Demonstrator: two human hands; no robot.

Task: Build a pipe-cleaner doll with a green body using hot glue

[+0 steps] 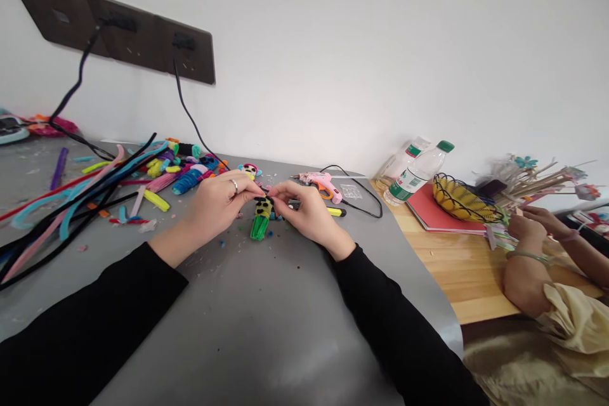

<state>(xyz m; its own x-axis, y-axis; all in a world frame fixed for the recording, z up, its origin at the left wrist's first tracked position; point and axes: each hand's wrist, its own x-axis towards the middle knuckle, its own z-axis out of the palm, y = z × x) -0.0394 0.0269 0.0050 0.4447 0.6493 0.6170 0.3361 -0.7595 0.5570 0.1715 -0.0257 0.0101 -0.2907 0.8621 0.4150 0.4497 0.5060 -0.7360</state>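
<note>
Between my fingertips is a small pipe-cleaner figure point(259, 226), green at the bottom, with a yellowish part above marked with black spots. My left hand point(216, 206), a ring on one finger, pinches its black top from the left. From the other side, the thumb and fingers of my right hand point(309, 212) close on the same black part. My fingers hide some of the top. Just behind the hands lies a colourful piece with a blue and red rim point(249, 169). A pink glue gun point(320, 184) rests beyond my right hand.
Loose pipe cleaners point(71, 196) and wound colourful pieces point(188, 177) cover the grey table's left. A yellow-and-black cutter point(336, 211) lies by my right hand. Right: a plastic bottle point(419, 174), red folder point(435, 212), yellow basket point(464, 202) and another person's hands point(528, 225). Cords hang from wall sockets point(118, 32).
</note>
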